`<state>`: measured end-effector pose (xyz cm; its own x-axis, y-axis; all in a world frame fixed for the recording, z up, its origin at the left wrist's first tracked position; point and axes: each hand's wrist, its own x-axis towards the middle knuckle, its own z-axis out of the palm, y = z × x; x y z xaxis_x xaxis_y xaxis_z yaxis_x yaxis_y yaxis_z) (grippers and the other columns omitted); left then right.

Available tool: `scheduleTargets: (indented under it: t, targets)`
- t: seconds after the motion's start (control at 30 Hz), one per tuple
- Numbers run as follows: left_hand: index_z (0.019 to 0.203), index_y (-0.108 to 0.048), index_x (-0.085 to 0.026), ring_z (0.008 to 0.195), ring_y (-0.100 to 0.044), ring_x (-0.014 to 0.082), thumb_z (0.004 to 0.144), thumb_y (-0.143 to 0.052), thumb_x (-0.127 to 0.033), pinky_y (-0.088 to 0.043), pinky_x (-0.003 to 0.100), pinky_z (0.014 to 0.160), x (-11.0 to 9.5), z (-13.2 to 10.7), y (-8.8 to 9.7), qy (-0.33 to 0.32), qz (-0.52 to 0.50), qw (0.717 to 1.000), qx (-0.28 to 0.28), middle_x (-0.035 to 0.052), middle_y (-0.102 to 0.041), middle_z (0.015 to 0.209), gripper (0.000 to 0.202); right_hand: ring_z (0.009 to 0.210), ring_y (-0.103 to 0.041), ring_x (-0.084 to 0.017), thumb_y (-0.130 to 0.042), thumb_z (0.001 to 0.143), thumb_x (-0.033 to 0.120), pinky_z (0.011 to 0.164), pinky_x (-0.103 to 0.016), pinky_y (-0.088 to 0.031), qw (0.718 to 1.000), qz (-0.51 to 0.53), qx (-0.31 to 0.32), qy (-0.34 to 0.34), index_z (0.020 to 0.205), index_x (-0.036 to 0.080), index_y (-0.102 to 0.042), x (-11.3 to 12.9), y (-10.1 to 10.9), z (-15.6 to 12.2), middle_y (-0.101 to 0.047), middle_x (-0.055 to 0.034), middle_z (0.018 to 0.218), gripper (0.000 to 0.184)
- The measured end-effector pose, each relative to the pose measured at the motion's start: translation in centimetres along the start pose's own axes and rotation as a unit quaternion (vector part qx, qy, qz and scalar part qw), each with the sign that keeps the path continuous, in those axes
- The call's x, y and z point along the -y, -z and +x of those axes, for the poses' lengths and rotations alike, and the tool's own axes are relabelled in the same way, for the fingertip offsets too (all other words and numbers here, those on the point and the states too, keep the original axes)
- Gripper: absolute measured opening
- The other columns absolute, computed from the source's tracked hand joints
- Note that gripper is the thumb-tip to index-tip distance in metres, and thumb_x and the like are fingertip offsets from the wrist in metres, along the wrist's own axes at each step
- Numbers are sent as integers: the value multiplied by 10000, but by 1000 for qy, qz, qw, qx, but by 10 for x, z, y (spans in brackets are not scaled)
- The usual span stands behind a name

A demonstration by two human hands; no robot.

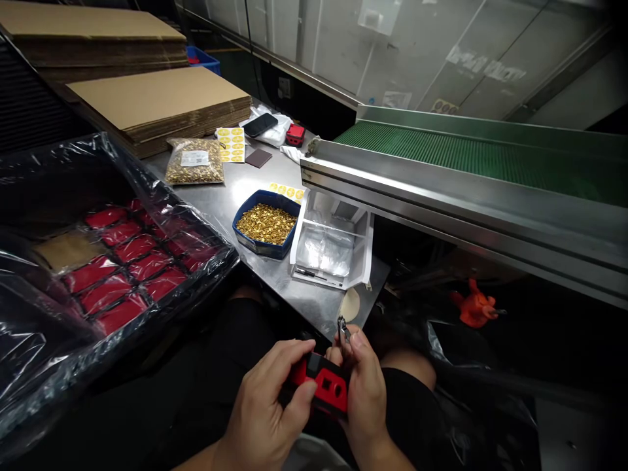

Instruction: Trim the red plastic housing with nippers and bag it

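Left hand and right hand both clamp 1 red-and-black casing, right also pinching tweezers; seemingly mid-fitting, with the blue tray of brass parts nearly full.

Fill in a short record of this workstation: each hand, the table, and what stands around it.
Left hand: holds a red-and-black part
Right hand: backs the same part, with a small metal tool pinched in its fingers
Table: blue tray of golden pieces; white tray with clear bags; labelled bag; yellow sticker sheets
Left side: plastic-lined bin of red parts
Right side: green conveyor belt
Back: cardboard stacks
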<state>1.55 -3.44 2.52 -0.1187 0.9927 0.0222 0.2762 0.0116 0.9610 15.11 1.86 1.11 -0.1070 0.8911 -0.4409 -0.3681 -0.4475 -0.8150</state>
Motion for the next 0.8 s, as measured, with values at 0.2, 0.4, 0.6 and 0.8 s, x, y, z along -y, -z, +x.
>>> scheduleTargets:
  t: [0.2,0.4,0.6,0.8]
  targets:
    - [1249,-551,-293,1006,-614,228,646,-871,-399,-500,261,874,5,3,6,29,7,996,86,39,-627,1134,691,515,-356,-110,-464,928,507,506,-231,-345,996,-88,22,7,848,207,-520,5,5,-1,-417,50,552,316]
    - [1334,-506,-398,1240,-505,230,924,-571,-401,-451,259,989,10,-3,21,52,-63,984,160,-2,-555,1339,415,497,-377,-93,-456,936,468,498,-224,-321,991,-123,53,-16,805,190,-514,16,13,8,-444,52,548,313]
    - [1257,-558,-371,1114,-573,190,888,-633,-348,-460,236,942,7,-3,17,62,-60,985,151,-1,-607,1203,377,500,-395,-83,-478,929,490,499,-215,-327,985,-164,58,-5,798,185,-510,17,12,8,-462,57,555,333]
    - [1153,-607,-312,923,-609,203,678,-850,-382,-482,262,822,6,3,10,77,-43,980,177,6,-633,1029,538,509,-431,-84,-482,937,498,528,-209,-363,972,-222,75,-8,814,182,-528,17,7,7,-501,56,542,342]
